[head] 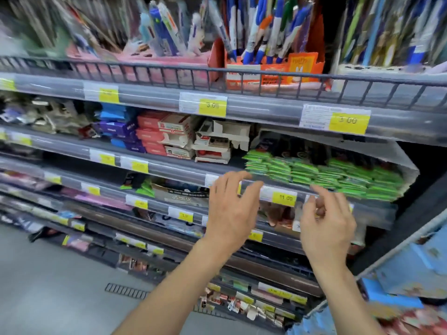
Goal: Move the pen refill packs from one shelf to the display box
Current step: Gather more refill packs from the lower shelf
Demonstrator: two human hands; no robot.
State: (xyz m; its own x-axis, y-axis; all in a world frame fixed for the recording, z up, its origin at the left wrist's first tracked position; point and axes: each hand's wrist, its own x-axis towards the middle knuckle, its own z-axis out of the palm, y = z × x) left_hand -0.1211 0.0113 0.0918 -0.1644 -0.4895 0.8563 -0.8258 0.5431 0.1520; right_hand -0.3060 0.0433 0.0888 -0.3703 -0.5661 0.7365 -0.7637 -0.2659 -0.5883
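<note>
My left hand (232,209) and right hand (326,226) hover before the shelf edge (326,201), fingers loosely spread, holding nothing. The green refill packs (321,175) lie stacked in the display box (411,172), just above and beyond my fingertips.

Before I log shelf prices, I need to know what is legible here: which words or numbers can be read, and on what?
"3.00": yellow price tag on the upper shelf rail, right.
"3.0", last digit blurred: yellow price tag on the same rail, centre.
"11.00", uncertain: yellow price tag between the left hand and right hand.
Orange pen box print, green packs, other tags: too blurred.
</note>
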